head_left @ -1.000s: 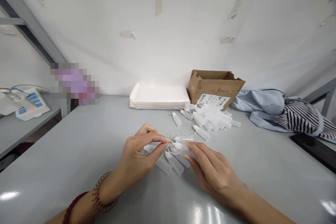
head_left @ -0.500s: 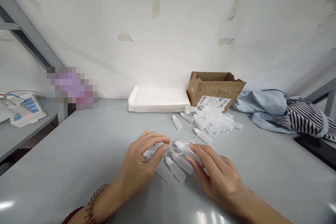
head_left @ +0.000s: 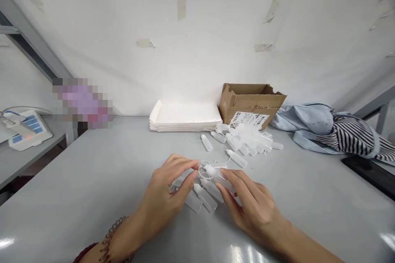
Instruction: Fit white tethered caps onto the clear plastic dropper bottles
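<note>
My right hand [head_left: 251,199] is closed around the body of a small translucent squeeze bottle [head_left: 225,181], whose white top points left. From that top a thin looped cap strap [head_left: 205,176] curls toward my left hand [head_left: 168,187]. The left thumb and index fingertips pinch at the strap's end beside the bottle's tip; the tiny part between them is mostly hidden. Below and between my hands, several similar bottles [head_left: 205,199] lie on the grey table [head_left: 101,181], some partly covered by my left fingers. Another bottle [head_left: 237,158] with a loose strap lies just beyond my right hand.
A heap of similar bottles [head_left: 251,139] lies before an open cardboard box [head_left: 253,102]. Stacked white padded envelopes [head_left: 187,117] rest against the wall. To the right are bundled cloth [head_left: 308,121] and a black flat object [head_left: 370,174]; a white-and-blue device [head_left: 29,129] stands left.
The view has shifted slightly. My right hand and the held bottle have moved a little left, toward my left hand. Both hands keep nearly the same grip.
</note>
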Tool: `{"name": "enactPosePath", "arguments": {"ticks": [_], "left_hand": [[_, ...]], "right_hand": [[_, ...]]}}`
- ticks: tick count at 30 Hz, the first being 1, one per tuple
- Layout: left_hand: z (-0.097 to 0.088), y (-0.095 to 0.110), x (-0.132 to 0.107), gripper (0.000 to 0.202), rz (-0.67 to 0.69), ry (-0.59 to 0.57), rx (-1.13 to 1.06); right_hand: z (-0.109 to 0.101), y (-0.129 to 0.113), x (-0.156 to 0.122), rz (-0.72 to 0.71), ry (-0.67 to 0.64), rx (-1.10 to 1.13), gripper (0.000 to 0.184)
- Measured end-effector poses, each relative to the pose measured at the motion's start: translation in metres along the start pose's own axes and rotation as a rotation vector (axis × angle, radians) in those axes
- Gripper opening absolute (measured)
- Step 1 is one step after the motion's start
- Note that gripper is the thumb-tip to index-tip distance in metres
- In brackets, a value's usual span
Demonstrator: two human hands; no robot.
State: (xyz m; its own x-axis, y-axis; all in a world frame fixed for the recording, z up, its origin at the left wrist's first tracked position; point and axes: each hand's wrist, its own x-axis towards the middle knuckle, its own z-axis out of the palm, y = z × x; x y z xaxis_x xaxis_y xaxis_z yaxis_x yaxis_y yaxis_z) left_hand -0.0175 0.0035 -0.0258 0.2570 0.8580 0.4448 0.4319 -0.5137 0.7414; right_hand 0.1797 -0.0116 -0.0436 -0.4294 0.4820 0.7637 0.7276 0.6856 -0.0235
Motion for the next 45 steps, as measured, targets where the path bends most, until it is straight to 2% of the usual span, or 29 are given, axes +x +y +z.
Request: {"name": "enactPosePath", "arguments": {"ticks": [16,32,45], "left_hand": [[0.0030,0.0011,-0.0017,0.030,-0.049,-0.070,-0.031],[0.0080,-0.0067,-0.0054,0.036,0.142,-0.024,0.029],[0.0105,-0.0037,-0.0059,0.037,0.100,-0.050,-0.003]], "right_hand": [[-0.0004,-0.0003,-0.0004,0.000,-0.008,-0.006,0.019],[-0.0005,-0.0002,-0.0004,-0.034,-0.015,0.008,0.019],[0.0022,0.0023,-0.0018,-0.054,0.025,-0.008,0.020]]}}
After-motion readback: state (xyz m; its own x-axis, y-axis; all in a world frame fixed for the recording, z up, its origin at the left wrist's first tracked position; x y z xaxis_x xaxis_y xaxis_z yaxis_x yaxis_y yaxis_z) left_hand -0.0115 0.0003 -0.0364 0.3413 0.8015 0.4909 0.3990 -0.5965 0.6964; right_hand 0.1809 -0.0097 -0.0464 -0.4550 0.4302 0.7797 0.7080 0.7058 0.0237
